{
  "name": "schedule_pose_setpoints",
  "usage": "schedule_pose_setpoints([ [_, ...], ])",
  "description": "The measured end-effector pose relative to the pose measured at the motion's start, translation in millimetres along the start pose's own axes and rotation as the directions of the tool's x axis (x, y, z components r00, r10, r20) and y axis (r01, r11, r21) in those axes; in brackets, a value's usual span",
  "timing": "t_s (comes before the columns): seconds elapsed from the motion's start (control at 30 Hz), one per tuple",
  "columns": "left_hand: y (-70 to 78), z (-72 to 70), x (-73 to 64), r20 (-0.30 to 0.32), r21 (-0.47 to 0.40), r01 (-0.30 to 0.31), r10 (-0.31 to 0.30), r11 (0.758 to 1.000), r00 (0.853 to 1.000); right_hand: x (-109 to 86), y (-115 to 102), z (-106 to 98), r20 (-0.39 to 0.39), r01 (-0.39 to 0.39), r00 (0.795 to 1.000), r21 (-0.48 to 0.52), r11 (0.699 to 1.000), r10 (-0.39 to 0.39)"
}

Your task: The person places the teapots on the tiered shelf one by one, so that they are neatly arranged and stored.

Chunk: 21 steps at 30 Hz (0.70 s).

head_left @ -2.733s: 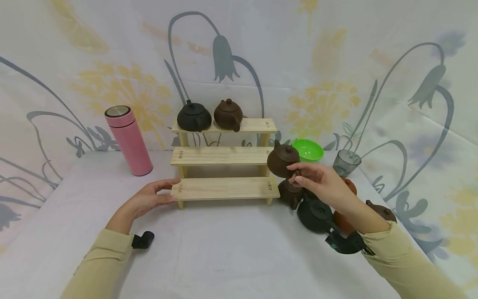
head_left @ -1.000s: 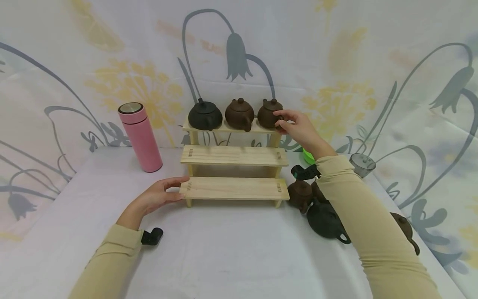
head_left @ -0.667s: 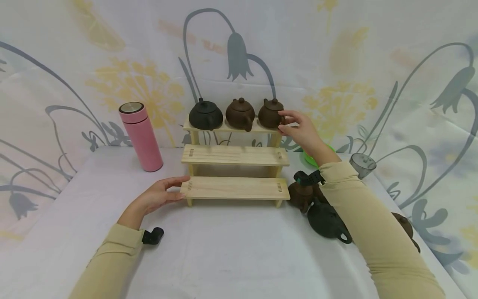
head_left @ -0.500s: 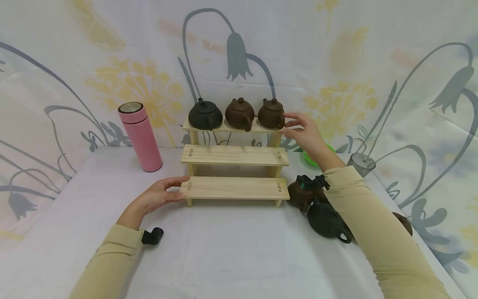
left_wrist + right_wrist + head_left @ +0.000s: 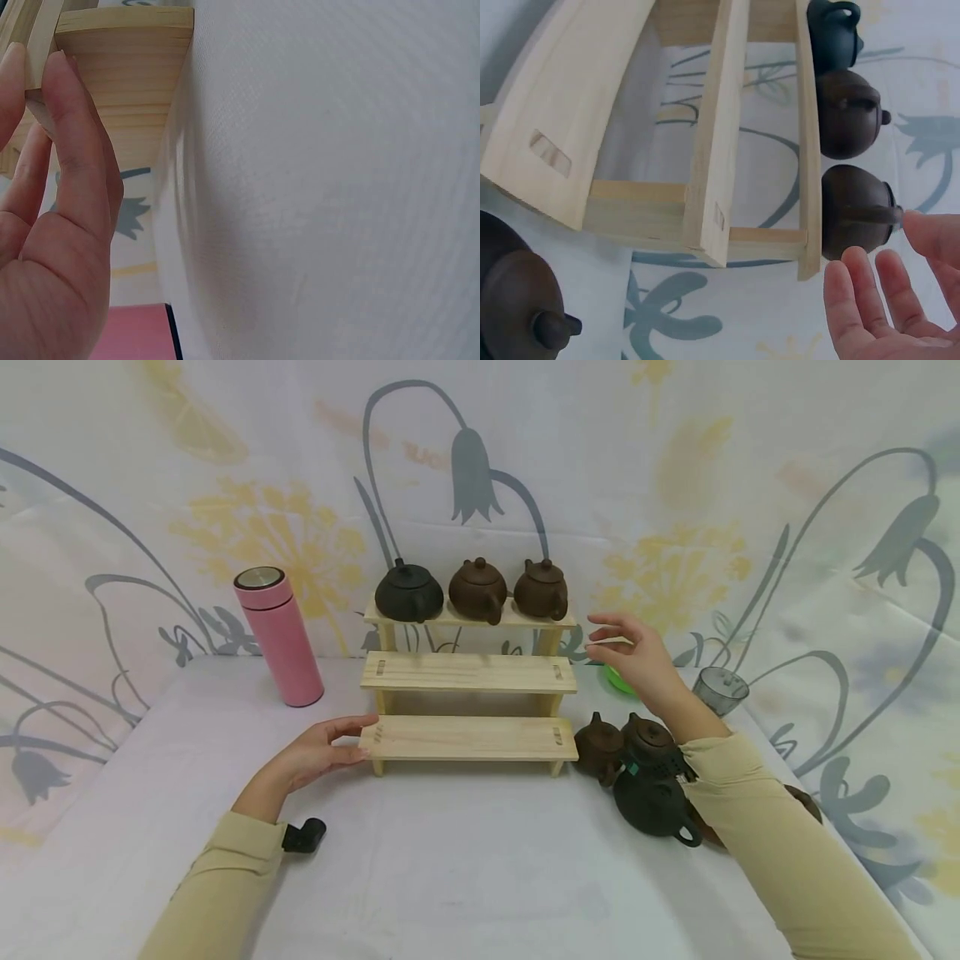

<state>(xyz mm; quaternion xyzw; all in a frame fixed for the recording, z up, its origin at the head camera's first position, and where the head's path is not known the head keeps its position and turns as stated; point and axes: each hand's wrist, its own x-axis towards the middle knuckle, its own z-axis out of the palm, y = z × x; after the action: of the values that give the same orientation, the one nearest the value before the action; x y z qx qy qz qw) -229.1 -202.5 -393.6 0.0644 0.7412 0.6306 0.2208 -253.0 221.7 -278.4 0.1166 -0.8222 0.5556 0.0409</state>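
Observation:
A three-step wooden display stand (image 5: 468, 672) stands mid-table. Its lowest step's left end is pinched between the thumb and fingers of my left hand (image 5: 311, 760), as the left wrist view (image 5: 64, 247) confirms. Along the top step sit a black teapot (image 5: 408, 594), a brown teapot (image 5: 477, 591) in the middle and another brown teapot (image 5: 541, 589) at the right end. To the right of that last teapot, my right hand (image 5: 633, 652) hovers with fingers spread loosely, holding nothing. In the right wrist view, its fingers are apart from the teapot's handle (image 5: 866, 216).
Right of the stand cluster two brown teapots (image 5: 598, 747) and a black one (image 5: 651, 802), with more partly hidden under the right sleeve. A green bowl (image 5: 619, 681) and clear grey cup (image 5: 720, 691) stand behind. A pink thermos (image 5: 279, 639) is at left.
My right hand carried a brown teapot up to the top step's right end, let it go, then drew back right and slightly down. The left hand keeps its grip on the stand.

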Motion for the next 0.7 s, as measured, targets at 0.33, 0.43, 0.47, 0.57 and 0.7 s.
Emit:
schedule_pose_setpoints([
  [0.33,0.0,0.0,-0.6,0.002,0.003,-0.006,0.006,1.0,1.0,-33.2,2,-6,-0.005,0.027,1.0,-0.016,1.0,-0.027],
  [0.43,-0.5,0.7,-0.7,0.007,-0.021,-0.016,0.016,1.0,1.0,-42.7,5,-8,0.0,0.043,0.999,-0.037,0.998,-0.043],
  [0.47,-0.5,0.9,-0.6,0.007,-0.03,-0.017,0.017,0.999,1.0,-45.7,6,-9,0.002,0.046,0.999,-0.04,0.998,-0.046],
  [0.57,-0.7,1.0,-0.4,0.016,-0.039,-0.028,0.029,0.999,0.999,-54.6,10,-10,0.0,0.033,0.999,-0.054,0.998,-0.033],
  [0.7,-1.5,0.1,0.0,0.016,-0.037,-0.027,0.028,0.999,0.999,-66.4,17,-11,-0.009,0.011,1.0,-0.056,0.998,-0.011],
])
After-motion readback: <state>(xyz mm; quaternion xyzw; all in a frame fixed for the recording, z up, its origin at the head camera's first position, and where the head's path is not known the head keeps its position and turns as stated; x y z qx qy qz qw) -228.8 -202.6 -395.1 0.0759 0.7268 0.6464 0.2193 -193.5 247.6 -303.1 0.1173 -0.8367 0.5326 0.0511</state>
